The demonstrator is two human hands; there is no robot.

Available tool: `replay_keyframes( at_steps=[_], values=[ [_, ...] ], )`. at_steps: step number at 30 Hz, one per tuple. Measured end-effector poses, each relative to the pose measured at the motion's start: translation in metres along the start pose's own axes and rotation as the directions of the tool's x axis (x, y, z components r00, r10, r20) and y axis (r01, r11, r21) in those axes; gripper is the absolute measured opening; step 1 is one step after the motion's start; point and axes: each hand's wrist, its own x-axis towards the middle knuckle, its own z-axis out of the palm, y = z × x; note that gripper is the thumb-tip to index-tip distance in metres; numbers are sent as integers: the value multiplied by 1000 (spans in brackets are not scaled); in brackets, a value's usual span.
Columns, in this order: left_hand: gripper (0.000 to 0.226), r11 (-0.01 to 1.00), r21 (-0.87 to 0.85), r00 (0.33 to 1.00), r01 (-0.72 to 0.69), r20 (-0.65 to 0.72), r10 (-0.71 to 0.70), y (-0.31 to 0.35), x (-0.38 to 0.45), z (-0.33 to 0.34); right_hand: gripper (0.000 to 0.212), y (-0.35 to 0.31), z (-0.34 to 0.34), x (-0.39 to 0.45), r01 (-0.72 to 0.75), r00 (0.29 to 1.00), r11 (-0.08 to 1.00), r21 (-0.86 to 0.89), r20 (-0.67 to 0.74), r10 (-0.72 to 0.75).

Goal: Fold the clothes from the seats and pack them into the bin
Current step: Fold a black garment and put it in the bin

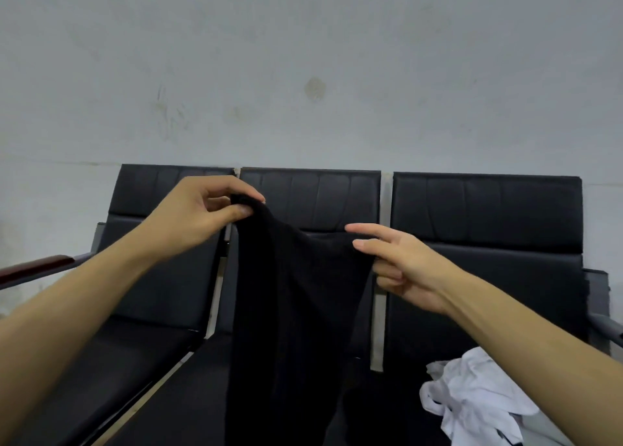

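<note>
Left hand (199, 216) pinches black knit garment (296, 310) corner; right hand (401, 267) grip holds its other edge. Black padded seats (485, 216), crumpled white clothes (472, 401), stained grey wall (303, 74).

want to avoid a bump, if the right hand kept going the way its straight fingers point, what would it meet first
The right hand points left along the black garment top edge, so likely that cloth, then the left hand pinching its other corner. Depth is unclear.

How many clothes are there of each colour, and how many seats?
Black clothes: 1, the black garment held up by the left hand and right hand
White clothes: 1 crumpled white pile; pieces uncountable
Black seats: 3
Total: 5
</note>
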Motion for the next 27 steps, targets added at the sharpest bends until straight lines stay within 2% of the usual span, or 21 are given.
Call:
replay_keyframes(
  at_steps=[3,5,7,14,19,22,27],
  values=[
    [19,1000,1,1000,10,-15,-10,-2,-8,-10,22,-13,-7,1,78,996,969,-233,-10,-83],
    [19,999,28,999,16,-36,-15,-3,-11,-15,19,-25,-12,0,99,983,858,-503,-86,-164],
    [21,997,77,999,8,-49,-4,-5,-13,-18,17,-36,-18,-1,89,961,756,-648,-143,-236],
    [31,999,46,1000,-16,-16,16,-7,-11,-12,20,-60,-20,9,127,947,653,-746,-105,-304],
    [38,999,-8,999,34,2,-34,-16,-6,-6,23,-55,-15,19,116,951,463,-879,-37,-308],
    [37,996,-12,996,93,14,-93,-26,-6,-3,26,-44,-17,31,133,943,422,-897,-17,-333],
    [39,959,-7,959,283,26,-282,-68,1,19,29,-8,-16,74,115,954,364,-924,1,-299]
  ],
)
